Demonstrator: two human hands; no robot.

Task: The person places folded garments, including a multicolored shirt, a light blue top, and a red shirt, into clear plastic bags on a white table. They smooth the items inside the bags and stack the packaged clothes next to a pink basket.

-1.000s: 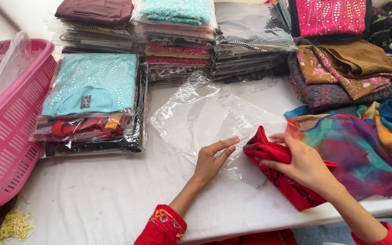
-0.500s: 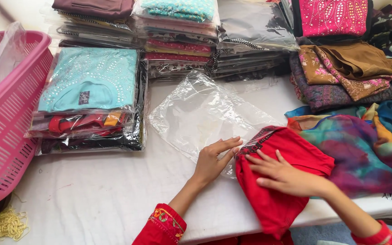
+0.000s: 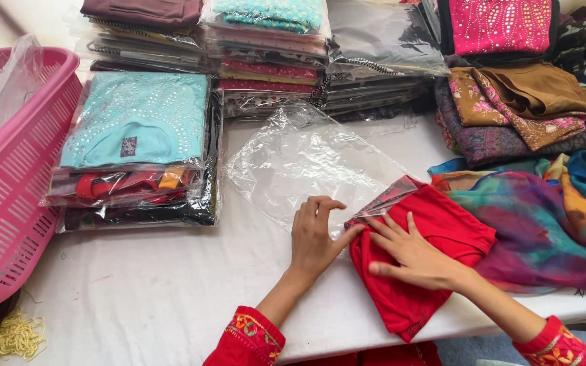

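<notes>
Left hand [image 3: 315, 240] lies flat, fingers spread, pinning the near edge of the clear plastic bag [image 3: 306, 166], gripping nothing. Right hand [image 3: 412, 254] is open too, palm down on the folded red garment [image 3: 435, 230], whose top corner sits at the bag's mouth. All this on a white table [image 3: 157, 298], pink basket [image 3: 15, 203] at left, packed clothes stacked behind.

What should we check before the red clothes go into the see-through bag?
1. Red garment folded flat: ok.
2. Right hand pressing on the garment: ok.
3. Left hand holding down the clear bag: ok.
4. Bag mouth open toward the garment: cannot tell.
5. Garment fully on the white table: not ok, its lower end hangs over the edge.
</notes>
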